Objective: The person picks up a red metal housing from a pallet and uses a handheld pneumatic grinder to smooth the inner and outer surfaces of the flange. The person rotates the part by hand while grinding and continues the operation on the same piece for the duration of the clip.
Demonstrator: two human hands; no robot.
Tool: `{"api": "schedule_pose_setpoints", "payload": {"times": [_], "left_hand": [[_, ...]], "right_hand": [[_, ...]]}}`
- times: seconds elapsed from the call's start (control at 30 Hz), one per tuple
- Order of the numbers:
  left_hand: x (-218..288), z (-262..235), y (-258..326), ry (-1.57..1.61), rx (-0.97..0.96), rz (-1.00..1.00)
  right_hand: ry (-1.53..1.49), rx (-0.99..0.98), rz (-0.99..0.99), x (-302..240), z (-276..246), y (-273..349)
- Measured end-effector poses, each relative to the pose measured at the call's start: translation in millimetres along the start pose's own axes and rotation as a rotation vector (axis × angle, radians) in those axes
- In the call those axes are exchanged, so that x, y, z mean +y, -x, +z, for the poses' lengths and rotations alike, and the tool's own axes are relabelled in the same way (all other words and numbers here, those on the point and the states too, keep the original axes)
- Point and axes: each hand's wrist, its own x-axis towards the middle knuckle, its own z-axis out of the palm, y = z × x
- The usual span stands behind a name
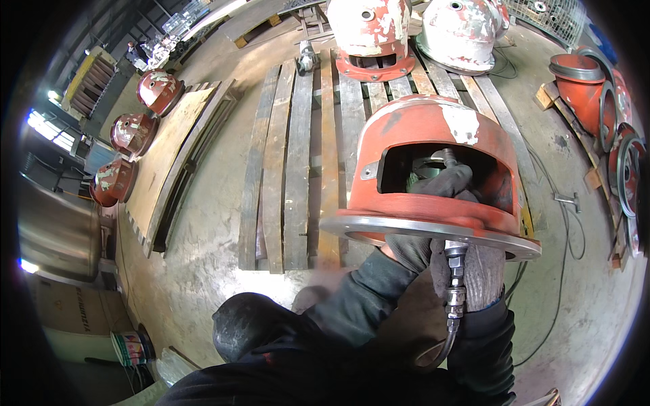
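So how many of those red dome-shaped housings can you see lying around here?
6, possibly more. One red housing is under the gloved hands, two stand behind it on the pallet, and three lean along the left. Red parts at right may hide others.

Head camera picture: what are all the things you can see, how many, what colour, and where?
Big metal housing: one, red with white patches, on the pallet, right in front.
Air tool: one, silver and green with a black hose, pushed into the housing's opening.
Wooden pallet: one, brown, on the floor at centre.
Similar housings: two, red and white, at the pallet's far end.
Dome-shaped parts: three, red, at left beside a board.
Red rings and covers: several, at right.
Left hand: dark glove, inside the opening, on the tool.
Right hand: grey glove, grip around the tool near its hose.
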Motion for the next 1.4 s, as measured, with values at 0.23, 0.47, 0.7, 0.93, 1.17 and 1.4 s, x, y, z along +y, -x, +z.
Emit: {"api": "schedule_pose_setpoints", "payload": {"times": [0.23, 0.47, 0.7, 0.93, 1.17, 1.4], "left_hand": [[3.5, 8.4, -1.8, 0.44, -0.052, -0.159], [17.3, -0.4, -4.2, 0.202, -0.016, -0.158], [20.6, -5.3, -9.3, -0.053, -0.006, -0.163], [7.1, 1.2, -6.6, 0.105, 0.104, -0.066], [21.5, -9.8, -2.6, 0.223, -0.063, -0.189], [-5.0, -1.5, 1.5, 0.077, -0.029, -0.053]], "right_hand": [[0.207, 0.051, -0.032, -2.1, 0.1, -0.5], [0.327, 0.054, 0.0, -4.8, 2.6, 1.3], [0.098, 0.02, 0.027, -1.7, 4.4, 0.4], [0.141, 0.038, -0.008, -3.5, 5.2, 0.5], [0.179, 0.048, -0.025, -6.6, 5.1, 0.2], [0.259, 0.075, -0.055, -7.8, 3.0, -1.5]]}}
